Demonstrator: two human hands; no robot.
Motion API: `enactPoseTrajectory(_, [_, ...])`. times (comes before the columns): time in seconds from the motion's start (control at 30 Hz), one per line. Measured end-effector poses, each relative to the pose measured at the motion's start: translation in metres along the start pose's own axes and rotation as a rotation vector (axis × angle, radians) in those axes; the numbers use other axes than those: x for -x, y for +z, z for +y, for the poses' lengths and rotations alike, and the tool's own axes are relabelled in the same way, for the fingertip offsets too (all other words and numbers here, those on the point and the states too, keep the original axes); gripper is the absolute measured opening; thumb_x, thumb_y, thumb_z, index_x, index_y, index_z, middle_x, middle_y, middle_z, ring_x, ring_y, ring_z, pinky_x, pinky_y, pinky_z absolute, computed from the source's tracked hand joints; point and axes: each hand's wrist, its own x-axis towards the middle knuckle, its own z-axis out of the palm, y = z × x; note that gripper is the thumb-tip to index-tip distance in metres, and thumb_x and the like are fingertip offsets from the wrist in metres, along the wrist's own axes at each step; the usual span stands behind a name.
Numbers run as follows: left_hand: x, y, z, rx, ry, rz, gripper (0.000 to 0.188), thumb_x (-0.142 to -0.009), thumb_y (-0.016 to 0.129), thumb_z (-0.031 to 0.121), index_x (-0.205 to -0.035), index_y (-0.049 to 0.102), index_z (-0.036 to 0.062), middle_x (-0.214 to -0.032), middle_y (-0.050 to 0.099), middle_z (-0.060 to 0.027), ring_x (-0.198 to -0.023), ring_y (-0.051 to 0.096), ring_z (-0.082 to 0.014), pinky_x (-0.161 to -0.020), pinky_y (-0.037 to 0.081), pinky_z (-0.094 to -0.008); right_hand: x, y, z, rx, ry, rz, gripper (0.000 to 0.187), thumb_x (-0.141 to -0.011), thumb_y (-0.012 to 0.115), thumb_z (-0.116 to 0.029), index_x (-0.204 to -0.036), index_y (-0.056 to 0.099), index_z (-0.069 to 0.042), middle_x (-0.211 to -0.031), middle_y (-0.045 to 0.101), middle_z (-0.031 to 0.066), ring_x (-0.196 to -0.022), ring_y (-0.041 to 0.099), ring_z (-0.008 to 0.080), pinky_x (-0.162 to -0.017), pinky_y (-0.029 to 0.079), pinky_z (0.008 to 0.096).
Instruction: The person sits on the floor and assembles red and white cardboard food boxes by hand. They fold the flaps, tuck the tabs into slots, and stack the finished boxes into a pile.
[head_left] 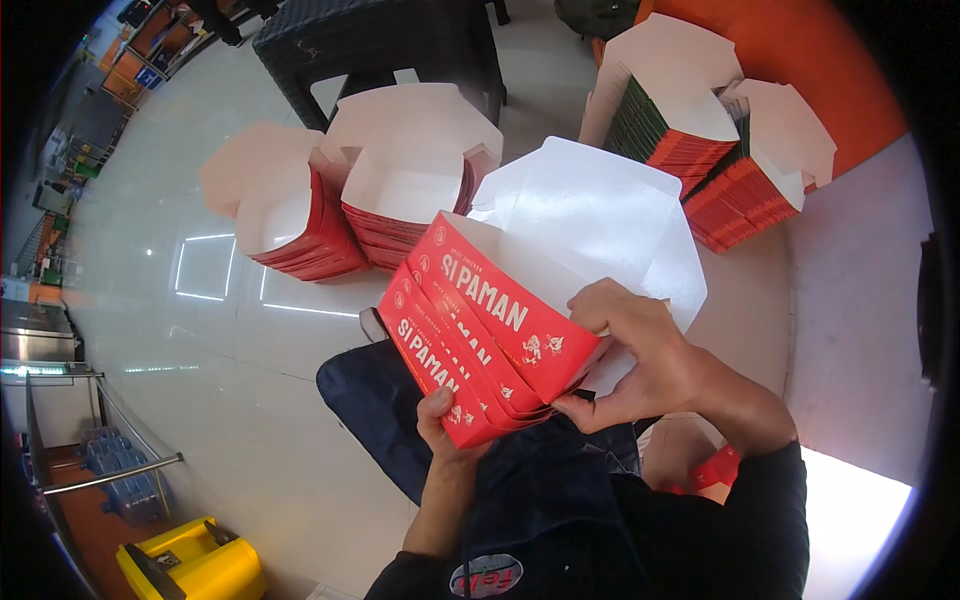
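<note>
A nested stack of red paper food boxes [425,335] with white insides is tilted across my lap. Its top box has a wide white lid flap [600,225] standing up behind it. My left hand [445,430] is closed on the lower front edge of the stack, thumb on the red face and the other fingers hidden beneath. At the right end, my right hand [645,355] grips the corner of the top box, with its index finger bent over the rim and its thumb under the lower corner.
Two stacks of red boxes [310,240] [390,225] stand on the shiny tiled floor [190,350] ahead. Two more stacks [675,145] [750,205] are at the far right by an orange surface. A dark plastic stool [380,45] is behind; a yellow container [195,565] sits lower left.
</note>
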Motion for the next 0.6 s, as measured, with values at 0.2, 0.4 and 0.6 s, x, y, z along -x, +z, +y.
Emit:
enactPoseTrajectory(0.2, [0.003,0.005,0.001,-0.039,0.005,-0.014,0.075,-0.083,0.061,0.040,-0.140,0.038,-0.0021,-0.133,0.057,-0.0197,-0.119,0.061,-0.0322,-0.100,0.052,-0.0474,0.001,0.007,-0.004,0.105,-0.056,0.119,0.064,-0.064,0.090,-0.027,-0.112,0.054,-0.003,-0.104,0.062,0.0151,-0.095,0.060,0.0304,-0.082,0.049,0.0385])
enactPoseTrajectory(0.4, [0.001,0.000,0.002,0.050,-0.003,-0.046,0.076,-0.082,0.063,0.037,-0.141,0.037,-0.0027,-0.135,0.055,-0.0206,-0.120,0.060,-0.0331,-0.101,0.052,-0.0490,0.003,0.003,0.002,0.029,-0.012,0.055,0.071,-0.067,0.091,-0.030,-0.120,0.054,-0.002,-0.108,0.064,0.0182,-0.099,0.063,0.0339,-0.085,0.052,0.0403])
enactPoseTrajectory(0.6, [0.005,0.007,0.006,0.005,-0.001,0.022,0.078,-0.081,0.063,0.038,-0.143,0.036,-0.0021,-0.137,0.054,-0.0199,-0.123,0.058,-0.0330,-0.104,0.049,-0.0502,0.001,-0.010,-0.003,0.004,0.158,-0.113,0.071,-0.072,0.089,-0.036,-0.124,0.054,-0.003,-0.110,0.064,0.0199,-0.104,0.061,0.0350,-0.089,0.050,0.0425])
